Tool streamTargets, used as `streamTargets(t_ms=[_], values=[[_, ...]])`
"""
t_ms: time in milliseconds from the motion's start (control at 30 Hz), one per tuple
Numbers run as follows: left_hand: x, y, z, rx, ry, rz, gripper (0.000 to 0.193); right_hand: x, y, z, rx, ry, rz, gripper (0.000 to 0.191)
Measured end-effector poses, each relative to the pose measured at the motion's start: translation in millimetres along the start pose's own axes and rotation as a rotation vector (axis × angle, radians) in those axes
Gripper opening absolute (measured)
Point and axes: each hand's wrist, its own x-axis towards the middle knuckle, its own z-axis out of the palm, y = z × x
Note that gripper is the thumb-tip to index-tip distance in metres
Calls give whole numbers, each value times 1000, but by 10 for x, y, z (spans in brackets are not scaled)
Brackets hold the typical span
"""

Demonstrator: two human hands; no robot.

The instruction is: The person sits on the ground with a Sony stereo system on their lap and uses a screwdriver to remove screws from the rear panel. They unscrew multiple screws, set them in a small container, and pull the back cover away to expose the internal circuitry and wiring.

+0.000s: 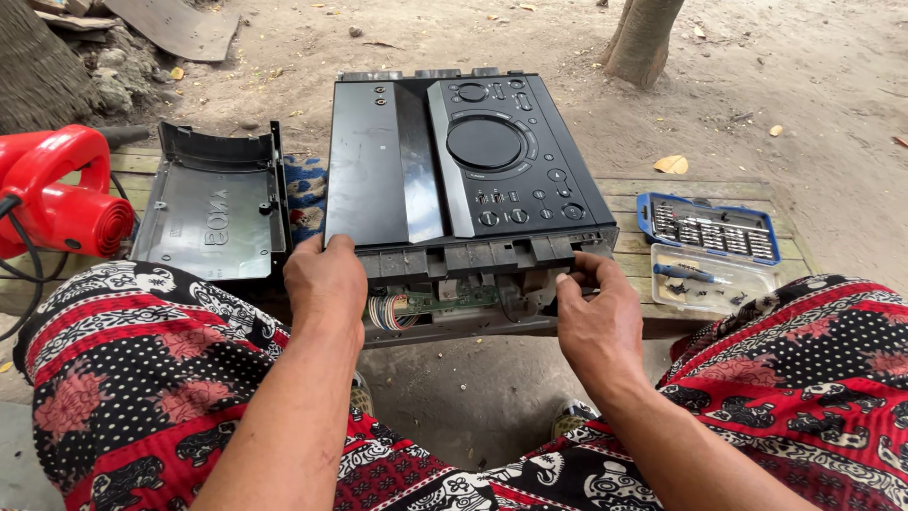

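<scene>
Both hands grip the black stereo unit [463, 170] — left hand [324, 276] flat-curled, right hand [594, 317] pinching its edge.

Black stereo unit [463, 161] flat on wooden bench, ctrl panel up, near edge open w/ wiring showing.

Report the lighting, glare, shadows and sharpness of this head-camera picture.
Head view: soft, even daylight, no hard shadows; a pale sheen of glare lies along the glossy black panel of the stereo unit; the left hand and right hand at its front edge are sharp, as is the blue screwdriver-bit case; lines bow slightly toward the frame edges; the red blower is cropped at left.
</scene>
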Motion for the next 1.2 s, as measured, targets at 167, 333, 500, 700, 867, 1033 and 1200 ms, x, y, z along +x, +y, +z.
streamTargets(t_ms=[167, 333, 500, 700, 867, 1033, 1200], values=[[-155, 100, 32, 515, 285, 655, 49, -22, -37, -64, -4, -32, 32, 35], [-714, 285, 305, 406, 78, 928, 40, -26, -66, -106, 26, -2, -16, 31], [-1302, 256, 642, 140, -411, 591, 30, 25, 27, -198, 127, 65, 17, 25], [-1560, -101, 1104, 176, -697, 344, 35, 261, 368, -440, 95, 142, 113, 22], [-1595, -391, 1548, 216, -813, 347, 42, 624, 743, -564, 111, 222, 268, 25], [-1661, -511, 1852, 212, -904, 14, 46, 906, 1082, -708, -103, 115, 330, 37], [-1682, -572, 1968, 106, -875, -225, 49, 1161, 1302, -679, -469, 14, 199, 48]])
